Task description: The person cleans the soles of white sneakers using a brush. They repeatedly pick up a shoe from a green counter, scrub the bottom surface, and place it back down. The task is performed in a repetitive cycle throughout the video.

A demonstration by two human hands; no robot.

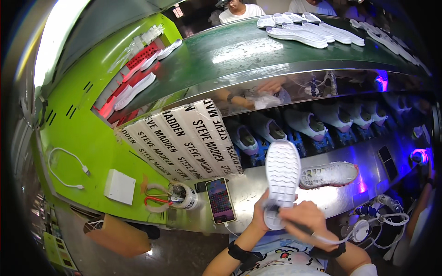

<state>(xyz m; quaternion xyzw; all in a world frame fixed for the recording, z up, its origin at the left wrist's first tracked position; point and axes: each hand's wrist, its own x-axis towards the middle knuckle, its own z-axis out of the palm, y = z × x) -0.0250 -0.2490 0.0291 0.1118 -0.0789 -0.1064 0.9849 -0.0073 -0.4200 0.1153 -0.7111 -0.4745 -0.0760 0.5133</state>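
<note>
A white shoe sole (282, 170) stands nearly upright before me, its wavy tread facing up. My left hand (261, 212) is closed round the left side of its heel end. Close against that heel, my right hand (306, 217) grips a dark-handled tool (297, 226), blurred by motion, with a clear tube trailing off to the right. The tool's tip is partly hidden by my fingers, and I cannot make it out. On the metal bench (248, 216), just right of the held sole, lies another white sole (329, 175) with its gridded inner side up.
Several pale shoe uppers on lasts (313, 125) line a shelf behind. More soles (304, 36) lie on the green belt (202, 64). To the left are a printed carton (184, 142), a phone (221, 201), a cup of tools (184, 197) and a white box (120, 186). Coiled tubing (386, 221) sits right.
</note>
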